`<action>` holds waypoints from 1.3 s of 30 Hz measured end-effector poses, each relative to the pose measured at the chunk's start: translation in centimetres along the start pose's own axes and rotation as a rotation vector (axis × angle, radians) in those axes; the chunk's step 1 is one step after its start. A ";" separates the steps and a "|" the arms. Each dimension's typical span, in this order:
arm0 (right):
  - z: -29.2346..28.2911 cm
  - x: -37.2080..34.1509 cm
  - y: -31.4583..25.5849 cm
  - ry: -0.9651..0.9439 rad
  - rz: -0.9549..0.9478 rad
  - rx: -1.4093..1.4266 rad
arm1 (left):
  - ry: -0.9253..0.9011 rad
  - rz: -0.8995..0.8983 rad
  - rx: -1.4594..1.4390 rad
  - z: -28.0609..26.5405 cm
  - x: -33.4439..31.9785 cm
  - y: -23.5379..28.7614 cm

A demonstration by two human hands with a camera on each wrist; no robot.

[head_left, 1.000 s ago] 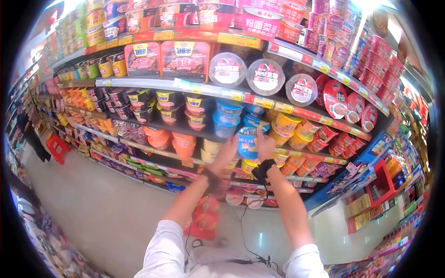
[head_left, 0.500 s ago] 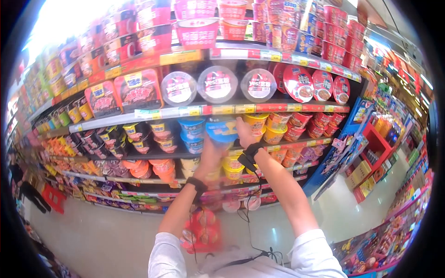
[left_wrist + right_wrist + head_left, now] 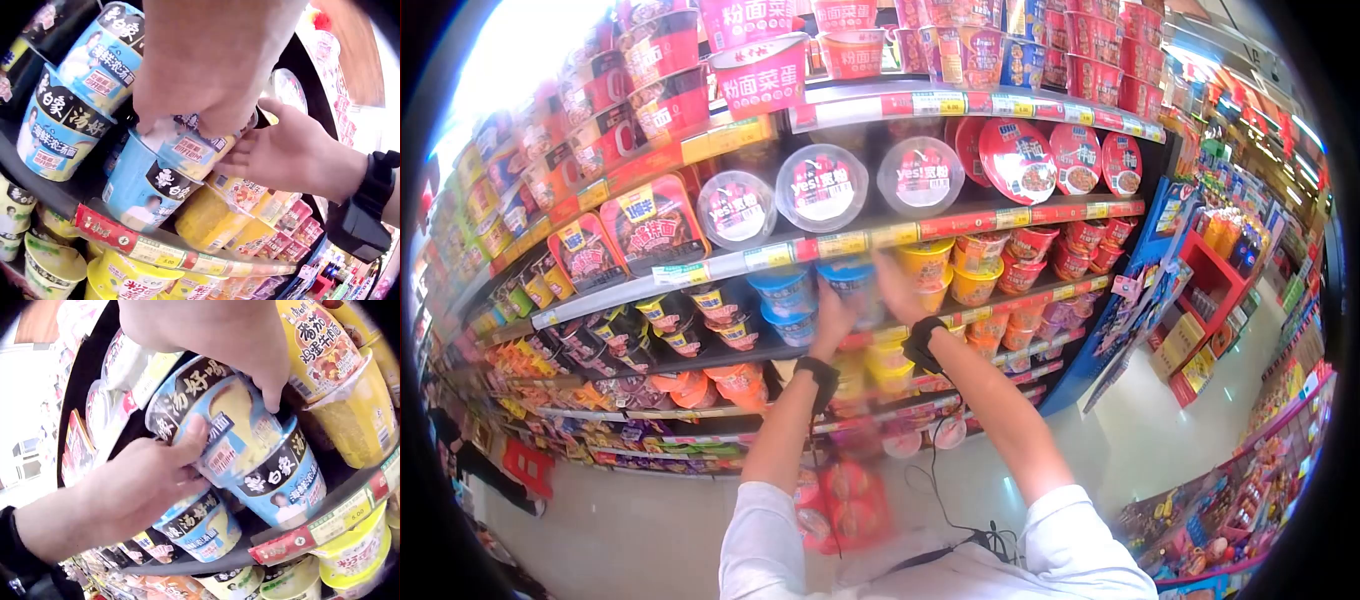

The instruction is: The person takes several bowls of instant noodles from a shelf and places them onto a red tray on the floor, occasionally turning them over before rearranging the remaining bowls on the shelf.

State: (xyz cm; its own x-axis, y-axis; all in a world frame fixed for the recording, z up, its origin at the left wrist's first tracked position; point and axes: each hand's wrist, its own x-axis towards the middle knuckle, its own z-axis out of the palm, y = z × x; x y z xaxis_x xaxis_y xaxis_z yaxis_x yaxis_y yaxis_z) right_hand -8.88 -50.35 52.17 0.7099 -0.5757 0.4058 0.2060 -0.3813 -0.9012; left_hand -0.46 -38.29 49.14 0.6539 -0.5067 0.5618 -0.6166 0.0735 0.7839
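L hand (image 3: 832,320): grips upper Baixiang seafood-soup noodle tub (image 3: 247,428), thumb on its front, fingers curled at the side. R hand (image 3: 278,150): fairly wide, fingers on the tub's far side, no curl round it seen. Tub is btwn hands, over lower blue tub (image 3: 284,484). Seated or just resting on the rim: can't tell, base partly hidden.

Risks, my read:
- Stack tip. Upper tub looks off-centre on lower one in R wrist view; a sideways push w/ L hand, R hand only flat against it, could slide it off the rim or shove the lower tub.
- Lower tub drop. It sits near the shelf's front edge, just behind price strip (image 3: 156,247); any drag toward the person could bring it over the lip, below the hands.
- Neighbour knock, R side. Tomato-egg-beef noodle tub (image 3: 319,353) is close beside R hand; knuckles could nudge that stack.
- Neighbour knock, L side. Blue tub stack (image 3: 56,128) near L hand; elbowing it w/ the wrist = same trouble.
- Headroom. Upper shelf edge (image 3: 800,250) just above hands; lid or fingers may catch if lifted straight up.
- Cable. Black cable (image 3: 935,490) hangs below R hand; could hook on the lip & tug the wrist.
- Grip. Smooth, tapered side, thumb hold one side: squeeze too light → slip; too hard → dented wall.
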 end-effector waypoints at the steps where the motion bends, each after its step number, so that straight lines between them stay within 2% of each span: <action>1: 0.3 -0.2 -0.8 -0.037 -0.088 -0.020 | -0.003 -0.022 -0.010 0.2 0.5 0.1; 2: 1.1 -0.9 -1.5 0.000 -0.041 0.177 | 0.040 0.054 0.078 0.5 0.8 -0.5; 5: 1.5 -1.8 -0.6 0.061 -0.102 0.044 | 0.028 -0.014 0.052 0.3 1.1 0.6; 6: 1.8 -1.9 0.3 0.059 -0.064 0.050 | 0.019 0.012 0.081 0.5 1.6 -1.2; 9: 1.8 -1.9 3.3 0.080 -0.115 0.050 | -0.030 -0.076 0.059 0.6 1.5 -3.3; 10: 1.9 -3.0 3.7 0.106 -0.091 0.076 | -0.034 -0.073 0.072 0.5 1.4 -3.6; 13: 1.7 -7.1 5.8 0.090 -0.199 0.129 | 0.052 -0.154 0.172 1.1 0.6 -2.7; 14: 0.6 -9.9 4.0 0.061 -0.173 0.133 | 0.110 -0.259 0.270 1.5 -0.2 -2.4; 15: -0.1 -12.5 5.8 0.007 -0.066 0.159 | 0.069 -0.183 0.225 0.9 -1.5 -1.7; 16: -0.9 -15.5 7.8 -0.044 0.043 0.190 | 0.021 -0.108 0.183 -0.3 -3.7 -0.5; 17: -2.2 -18.2 7.4 -0.075 -0.027 -0.068 | -0.028 -0.030 0.140 -1.7 -5.6 1.5; 18: -2.7 -21.7 12.3 -0.129 0.065 0.059 | -0.075 -0.109 -0.014 -3.1 -7.8 5.7; 19: -4.1 -25.3 15.1 -0.231 0.176 -0.016 | -0.123 -0.195 -0.168 -4.6 -10.2 11.1; 20: -5.7 -28.8 17.1 -0.344 0.290 -0.098 | -0.159 -0.191 -0.217 -5.9 -12.2 15.8; 21: -7.1 -31.7 18.2 -0.392 0.396 -0.057 | -0.171 -0.197 -0.271 -7.0 -13.9 19.8; 22: -8.6 -34.4 19.1 -0.457 0.505 -0.022 | -0.221 0.034 -0.301 -8.1 -15.0 22.0; 24: -10.4 -39.1 21.0 -0.391 0.613 0.080 | -0.366 0.468 -0.368 -10.1 -16.4 26.2; 26: -11.8 -41.8 20.8 -0.276 0.778 0.043 | -0.363 0.704 -0.458 -10.5 -17.5 29.5; 29: -13.0 -44.4 21.7 -0.190 0.825 -0.004 | -0.049 0.795 -0.571 -8.3 -20.6 33.1; 31: -13.0 -44.1 21.4 -0.154 0.874 0.021 | 0.082 0.857 -0.575 -9.2 -21.3 33.3; 35: -12.1 -42.4 19.8 -0.170 0.790 0.010 | 0.235 0.839 -0.496 -11.5 -22.6 33.7; 39: -9.1 -40.1 17.8 -0.197 0.746 0.037 | 0.226 0.875 -0.355 -13.8 -24.1 33.6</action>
State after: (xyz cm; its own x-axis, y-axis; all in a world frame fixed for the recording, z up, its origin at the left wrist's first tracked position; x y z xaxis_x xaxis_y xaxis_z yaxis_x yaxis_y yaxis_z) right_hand -39.83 -40.64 21.21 0.7759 -0.5299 -0.3422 -0.3541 0.0830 -0.9315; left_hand -30.93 -11.79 65.60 0.1188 0.0246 0.9926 -0.7812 0.6194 0.0781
